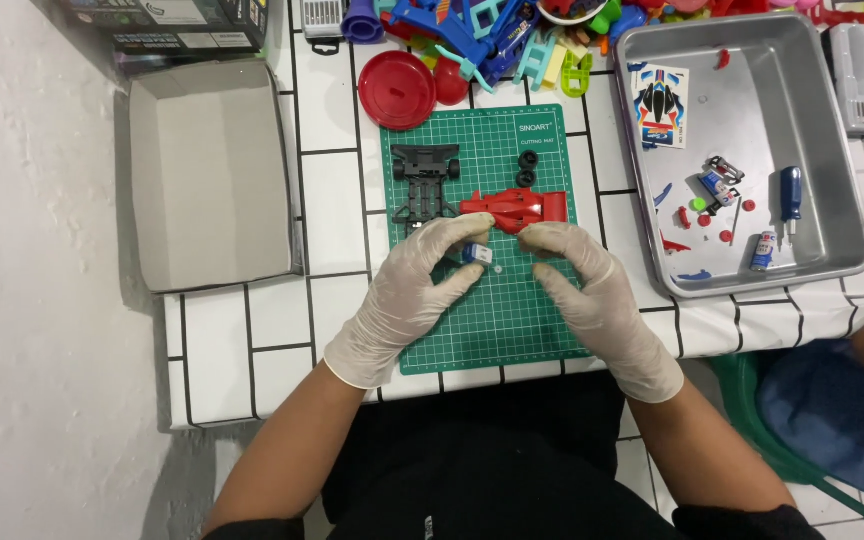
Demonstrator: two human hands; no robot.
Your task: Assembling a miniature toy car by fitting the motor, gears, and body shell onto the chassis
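Observation:
Both my hands wear white gloves over a green cutting mat [492, 320]. My left hand [417, 285] pinches a small blue-and-white part [476, 253], its fingertips also touching the near edge of a red toy race-car body [517, 208]. My right hand [577, 275] rests fingertips against the same red body from the right. A black toy-car chassis [422, 180] lies on the mat to the left of the red body. Two small black tyres [528, 167] sit above the body. A tiny white bit [499, 269] lies on the mat between my hands.
A metal tray [832, 130] at the right holds a sticker sheet [660, 105], a blue screwdriver [790, 195] and small red and blue parts. An open grey cardboard box [210, 175] lies left. A red lid [396, 90] and colourful plastic toys [492, 35] crowd the far edge. Another person's blue-clothed arm [852, 390] is at lower right.

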